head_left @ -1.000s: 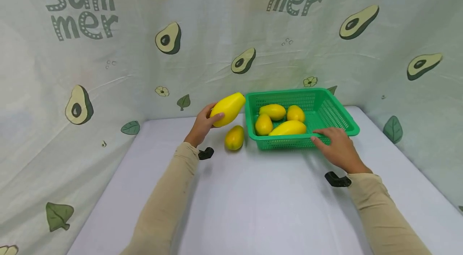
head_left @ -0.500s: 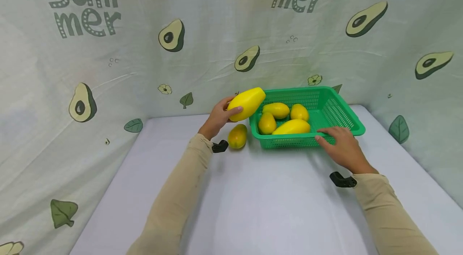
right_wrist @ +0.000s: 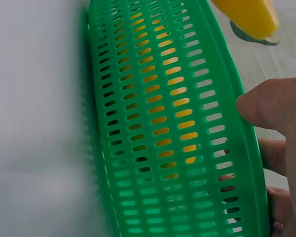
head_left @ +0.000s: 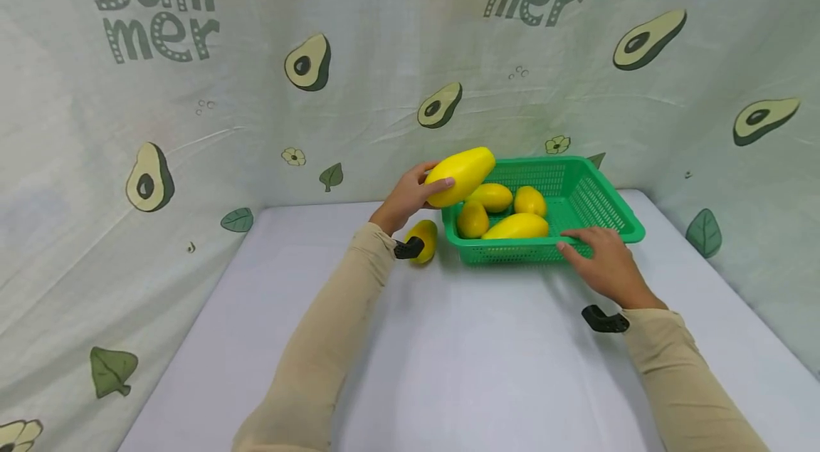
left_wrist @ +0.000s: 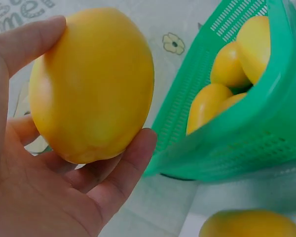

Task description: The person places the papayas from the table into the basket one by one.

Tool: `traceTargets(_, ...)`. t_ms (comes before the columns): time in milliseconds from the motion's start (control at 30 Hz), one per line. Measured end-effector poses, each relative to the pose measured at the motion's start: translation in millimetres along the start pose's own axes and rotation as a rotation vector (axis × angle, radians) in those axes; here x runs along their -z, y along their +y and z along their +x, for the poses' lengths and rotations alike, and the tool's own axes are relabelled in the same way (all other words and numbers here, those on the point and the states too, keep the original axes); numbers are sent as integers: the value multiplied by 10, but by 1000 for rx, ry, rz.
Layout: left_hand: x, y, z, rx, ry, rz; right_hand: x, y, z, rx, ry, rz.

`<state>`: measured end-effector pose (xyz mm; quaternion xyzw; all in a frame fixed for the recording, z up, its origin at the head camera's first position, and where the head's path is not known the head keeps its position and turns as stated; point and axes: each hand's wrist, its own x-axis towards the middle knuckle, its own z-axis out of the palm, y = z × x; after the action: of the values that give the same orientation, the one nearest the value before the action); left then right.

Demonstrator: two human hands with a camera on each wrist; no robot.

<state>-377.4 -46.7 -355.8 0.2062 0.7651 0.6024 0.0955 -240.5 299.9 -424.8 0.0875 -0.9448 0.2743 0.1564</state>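
Note:
A large yellow papaya is in my left hand, raised over the left end of the green plastic basket. In the left wrist view, thumb and fingers wrap the sides and lower end of the papaya. My right hand grips the basket's near rim toward its right end. The right wrist view has the thumb at the rim and the other fingers behind the wall. Inside the basket lie several yellow fruits, among them a long one along the near side.
A smaller yellow mango-like fruit lies on the white table, left of the basket and partly hidden by the left wrist's black camera mount. A printed cloth hangs close behind the basket.
My left hand has carried the papaya to the right and slightly up, from beside the basket to over its left edge. The right hand keeps its place on the rim.

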Motion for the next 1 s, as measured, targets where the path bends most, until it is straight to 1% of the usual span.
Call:
traceTargets(233,-166,148,72,33,-16,60,16,-7,18,28,13,-5)
traceTargets(433,-246,270,83,49,-56,103,-4,-14,-16,21,1,-5)
traceTargets(500,-256,295,85,59,-68,104,1,-18,-25,25,3,-11)
traceTargets(567,-264,310,84,77,-66,101,8,-21,-32,29,6,-12)
traceTargets(767,-309,291,107,85,-36,68,16,-8,-22,35,9,-7)
traceTargets(900,-367,291,127,86,-43,46,15,6,-16,32,4,-7)
traceTargets(1000,-449,326,152,102,-45,35,26,8,-35,21,2,-7)
